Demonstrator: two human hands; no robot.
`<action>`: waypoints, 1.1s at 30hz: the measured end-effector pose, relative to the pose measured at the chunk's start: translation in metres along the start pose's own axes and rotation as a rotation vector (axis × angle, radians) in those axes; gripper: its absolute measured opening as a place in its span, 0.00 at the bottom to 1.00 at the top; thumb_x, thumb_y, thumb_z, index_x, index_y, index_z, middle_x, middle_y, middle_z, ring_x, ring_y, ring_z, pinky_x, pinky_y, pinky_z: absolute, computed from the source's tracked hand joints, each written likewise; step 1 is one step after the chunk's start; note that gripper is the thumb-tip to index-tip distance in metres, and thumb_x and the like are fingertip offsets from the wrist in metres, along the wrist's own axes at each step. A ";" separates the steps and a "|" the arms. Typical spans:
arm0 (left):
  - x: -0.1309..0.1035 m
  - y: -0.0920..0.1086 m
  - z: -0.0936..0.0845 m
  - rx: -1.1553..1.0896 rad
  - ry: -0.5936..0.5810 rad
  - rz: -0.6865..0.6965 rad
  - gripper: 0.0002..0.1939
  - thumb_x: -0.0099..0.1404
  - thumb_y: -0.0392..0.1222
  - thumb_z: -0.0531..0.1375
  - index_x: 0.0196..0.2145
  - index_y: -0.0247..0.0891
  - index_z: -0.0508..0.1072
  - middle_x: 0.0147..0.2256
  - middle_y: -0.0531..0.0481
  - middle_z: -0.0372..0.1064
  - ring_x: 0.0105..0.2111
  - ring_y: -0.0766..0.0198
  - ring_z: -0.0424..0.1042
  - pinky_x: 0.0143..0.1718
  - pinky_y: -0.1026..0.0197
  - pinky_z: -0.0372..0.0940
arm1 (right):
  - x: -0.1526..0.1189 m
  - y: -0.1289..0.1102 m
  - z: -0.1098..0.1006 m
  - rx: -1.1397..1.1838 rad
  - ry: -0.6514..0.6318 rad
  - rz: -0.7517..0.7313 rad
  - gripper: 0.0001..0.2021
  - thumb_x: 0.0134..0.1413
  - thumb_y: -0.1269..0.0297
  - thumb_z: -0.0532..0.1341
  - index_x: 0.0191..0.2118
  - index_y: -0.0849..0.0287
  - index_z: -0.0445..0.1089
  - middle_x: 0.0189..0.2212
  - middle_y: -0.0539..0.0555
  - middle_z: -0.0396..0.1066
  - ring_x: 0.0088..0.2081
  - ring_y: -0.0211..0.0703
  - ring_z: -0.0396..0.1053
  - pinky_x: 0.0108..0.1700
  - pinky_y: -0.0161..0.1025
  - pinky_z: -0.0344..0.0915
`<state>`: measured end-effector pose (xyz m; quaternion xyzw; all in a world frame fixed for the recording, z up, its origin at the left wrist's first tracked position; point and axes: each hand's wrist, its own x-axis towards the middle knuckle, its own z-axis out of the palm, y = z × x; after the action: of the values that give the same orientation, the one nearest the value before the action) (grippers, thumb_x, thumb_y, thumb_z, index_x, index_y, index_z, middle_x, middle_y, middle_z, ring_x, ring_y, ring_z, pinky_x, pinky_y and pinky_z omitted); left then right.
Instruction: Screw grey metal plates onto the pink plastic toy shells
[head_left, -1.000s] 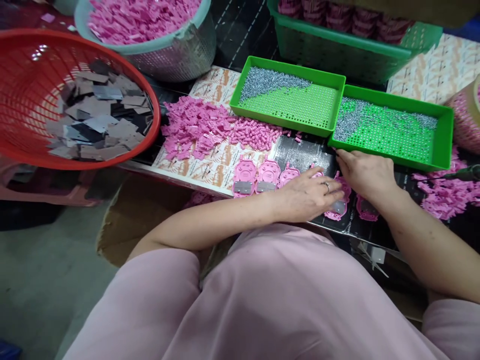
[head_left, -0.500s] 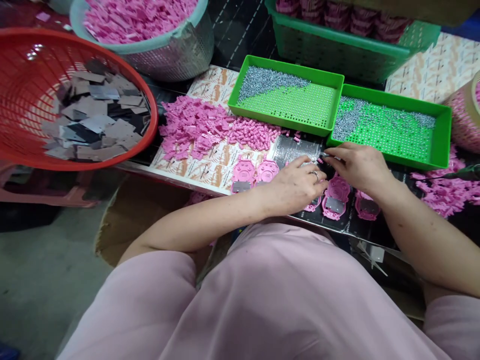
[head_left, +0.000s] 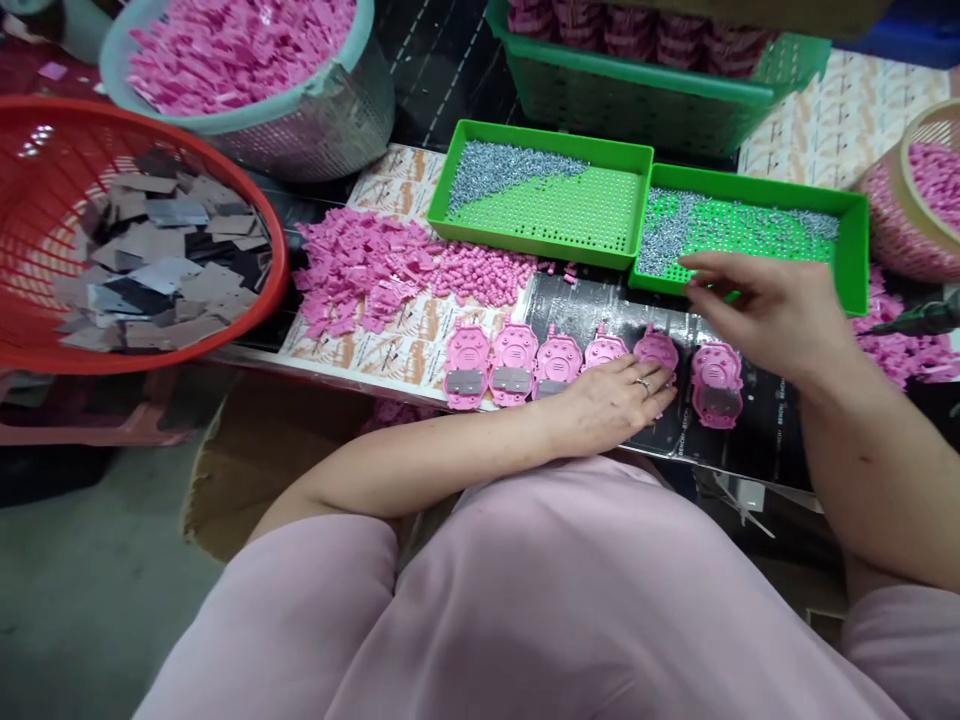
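Observation:
A row of pink plastic casings [head_left: 513, 362] lies along the front of the table, with grey metal plates [head_left: 465, 383] in their lower halves. My left hand [head_left: 615, 400], with a ring on one finger, lies over the row, fingers stretched out. Its fingertips rest on a casing [head_left: 655, 346] near the right end, partly covering it. Right of that hand sits another casing [head_left: 717, 385], uncovered. My right hand [head_left: 780, 310] is raised by the front edge of the right green tray [head_left: 855, 250]. Its thumb and forefinger are slightly apart, and nothing shows between them.
Small screws [head_left: 510, 170] lie in the left green tray [head_left: 555, 240]. Before it are heaps of pink parts [head_left: 360, 265] and small pink pegs [head_left: 484, 272]. A red basket [head_left: 277, 260] of metal plates stands left. Dark tool tip [head_left: 911, 320] at right.
My right hand has lifted away from the casings and moved right, toward the tray. My left hand has flattened over the row. The camera view has shifted slightly.

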<state>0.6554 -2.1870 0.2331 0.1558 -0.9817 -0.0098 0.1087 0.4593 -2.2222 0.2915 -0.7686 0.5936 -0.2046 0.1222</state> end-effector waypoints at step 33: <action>0.040 0.015 -0.003 -0.079 -0.227 0.098 0.23 0.71 0.35 0.47 0.62 0.41 0.64 0.60 0.47 0.64 0.61 0.61 0.61 0.61 0.58 0.59 | -0.027 0.058 0.021 0.104 -0.250 0.290 0.22 0.37 0.38 0.63 0.34 0.48 0.66 0.31 0.58 0.74 0.28 0.52 0.70 0.31 0.49 0.65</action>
<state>0.6140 -2.1853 0.2452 0.1014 -0.9930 -0.0608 0.0032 0.4133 -2.2123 0.2437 -0.6873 0.6668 -0.1181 0.2627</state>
